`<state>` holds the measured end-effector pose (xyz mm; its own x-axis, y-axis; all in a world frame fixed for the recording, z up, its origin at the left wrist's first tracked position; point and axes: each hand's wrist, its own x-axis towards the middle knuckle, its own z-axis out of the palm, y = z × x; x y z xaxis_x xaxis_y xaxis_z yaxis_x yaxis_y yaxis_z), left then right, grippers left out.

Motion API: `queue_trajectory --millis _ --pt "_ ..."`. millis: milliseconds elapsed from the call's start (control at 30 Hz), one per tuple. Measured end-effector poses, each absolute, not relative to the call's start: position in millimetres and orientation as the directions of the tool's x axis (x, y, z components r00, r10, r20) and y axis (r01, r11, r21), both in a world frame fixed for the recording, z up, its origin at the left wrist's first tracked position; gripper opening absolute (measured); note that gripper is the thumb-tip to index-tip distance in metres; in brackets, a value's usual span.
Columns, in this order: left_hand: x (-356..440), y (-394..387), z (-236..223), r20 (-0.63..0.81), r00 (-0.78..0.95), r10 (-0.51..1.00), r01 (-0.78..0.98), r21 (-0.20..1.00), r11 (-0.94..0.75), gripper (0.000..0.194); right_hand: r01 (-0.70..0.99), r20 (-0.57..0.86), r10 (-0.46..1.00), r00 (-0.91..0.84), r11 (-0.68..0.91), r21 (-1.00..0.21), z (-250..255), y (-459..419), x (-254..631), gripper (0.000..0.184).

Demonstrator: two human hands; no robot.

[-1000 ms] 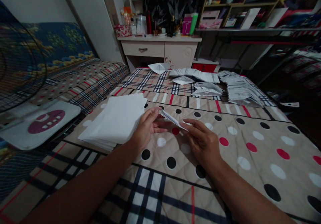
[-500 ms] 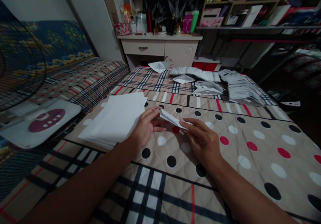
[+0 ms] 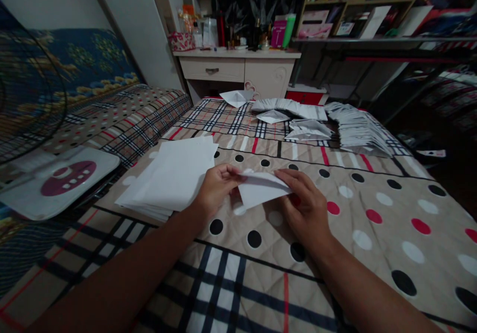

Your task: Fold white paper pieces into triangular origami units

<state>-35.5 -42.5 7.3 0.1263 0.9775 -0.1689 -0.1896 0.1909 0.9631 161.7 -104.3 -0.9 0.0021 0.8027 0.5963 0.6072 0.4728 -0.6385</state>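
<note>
Both my hands hold one folded white paper (image 3: 261,190) a little above the dotted quilt (image 3: 372,233). My left hand (image 3: 216,190) pinches its left corner between thumb and fingers. My right hand (image 3: 307,206) grips its right edge, fingers curled over the top. The paper's broad triangular face is turned toward me. A stack of flat white sheets (image 3: 175,176) lies just left of my left hand.
Folded paper pieces (image 3: 307,130) and a long fanned row of them (image 3: 357,131) lie at the far end of the bed. A white fan base (image 3: 55,181) sits at the left. A dresser (image 3: 238,72) with bottles and shelves stand behind.
The paper was edge-on between my fingers; now it is tilted so its wide face shows. Both hands have drawn slightly closer to me.
</note>
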Motion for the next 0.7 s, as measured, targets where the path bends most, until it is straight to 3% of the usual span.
queue_trajectory --millis 100,200,433,567,700 --pt "-36 -41 2 -0.088 0.025 0.996 -0.112 0.99 0.09 0.034 0.569 0.554 0.817 0.159 0.382 -0.728 2 -104 159 0.051" --pt "-36 -40 1 -0.016 -0.05 0.999 -0.07 0.997 0.013 0.033 0.608 0.58 0.795 0.175 0.376 -0.699 4 -104 159 0.052" --pt "-35 -40 -3 0.052 -0.114 0.992 -0.111 0.992 -0.065 0.032 0.688 0.722 0.684 -0.102 0.572 -0.445 11 -113 152 0.039" --pt "-29 -46 -2 -0.012 0.003 1.0 -0.131 0.991 0.012 0.035 0.766 0.675 0.679 -0.288 0.586 -0.262 10 -113 143 0.046" --pt "-24 -53 4 -0.083 0.111 0.99 -0.145 0.984 0.099 0.038 0.785 0.645 0.693 -0.322 0.576 -0.228 4 -107 149 0.042"
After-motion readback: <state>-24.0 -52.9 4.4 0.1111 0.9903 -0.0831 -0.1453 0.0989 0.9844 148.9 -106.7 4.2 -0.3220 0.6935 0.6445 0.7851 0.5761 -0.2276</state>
